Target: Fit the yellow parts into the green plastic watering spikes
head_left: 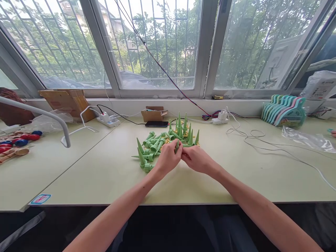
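My left hand (168, 156) is closed around a green plastic watering spike (176, 146), its pointed tip showing above the fingers. Against it, my right hand (198, 160) has its fingers pinched together near the spike's lower end; whatever lies between them is hidden. Loose green spikes with wide ribbed collars (149, 157) lie piled left of and beyond my hands. Several more spikes (185, 123) stand point up behind my right hand. Small yellow pieces (198, 143) show among the green parts.
Behind the pile lie a black phone (156, 124) and an open cardboard box (154, 114). Power strips (108, 120) and loose cables run along the window. Turquoise plastic frames (285, 110) stand at right, near a clear bag (308, 138). Wooden toys (19, 141) lie far left.
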Motion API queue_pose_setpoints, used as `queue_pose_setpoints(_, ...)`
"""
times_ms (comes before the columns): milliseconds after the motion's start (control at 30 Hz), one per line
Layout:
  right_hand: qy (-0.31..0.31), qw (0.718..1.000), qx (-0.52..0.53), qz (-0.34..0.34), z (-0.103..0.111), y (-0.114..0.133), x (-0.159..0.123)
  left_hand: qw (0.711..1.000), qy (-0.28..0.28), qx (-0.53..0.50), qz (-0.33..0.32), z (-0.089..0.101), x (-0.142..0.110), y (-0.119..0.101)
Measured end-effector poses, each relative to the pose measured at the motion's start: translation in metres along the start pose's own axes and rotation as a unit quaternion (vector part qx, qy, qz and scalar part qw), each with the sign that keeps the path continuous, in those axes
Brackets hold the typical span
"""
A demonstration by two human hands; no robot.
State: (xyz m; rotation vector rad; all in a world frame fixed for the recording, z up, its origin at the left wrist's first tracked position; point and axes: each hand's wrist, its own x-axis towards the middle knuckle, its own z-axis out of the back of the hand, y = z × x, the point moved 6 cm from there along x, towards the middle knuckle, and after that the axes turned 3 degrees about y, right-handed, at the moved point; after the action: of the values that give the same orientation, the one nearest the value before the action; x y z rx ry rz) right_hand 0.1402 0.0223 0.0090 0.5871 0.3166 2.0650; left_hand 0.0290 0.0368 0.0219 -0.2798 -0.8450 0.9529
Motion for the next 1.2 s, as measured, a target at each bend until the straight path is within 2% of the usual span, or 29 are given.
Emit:
queue_pose_setpoints(300, 0.007, 1.0, -0.008, 0.0, -0.0019, -0.0014, 0.0006, 1.0, 0.005, 0.001, 0.002, -0.0007, -0.0006, 0.0008)
queue_pose_setpoints(767, 0.042, 0.997, -0.06, -0.014, -0.0023, 0.0004, -0.0005, 0.999, 0.043, 0.004, 0.01, -0.0042, -0.0012, 0.0017)
queue_pose_setpoints(967, 0.065, 0.995, -0.078, -0.016, -0.0028, 0.003, -0.0014, 0.999, 0.047, 0.01, 0.007, -0.0051, -0.0004, 0.0031)
queue_pose_setpoints(1200, 0.064, 0.994, -0.088, -0.013, -0.0041, 0.0022, 0.0, 0.999, 0.047, 0.007, 0.004, -0.0051, 0.0, 0.003)
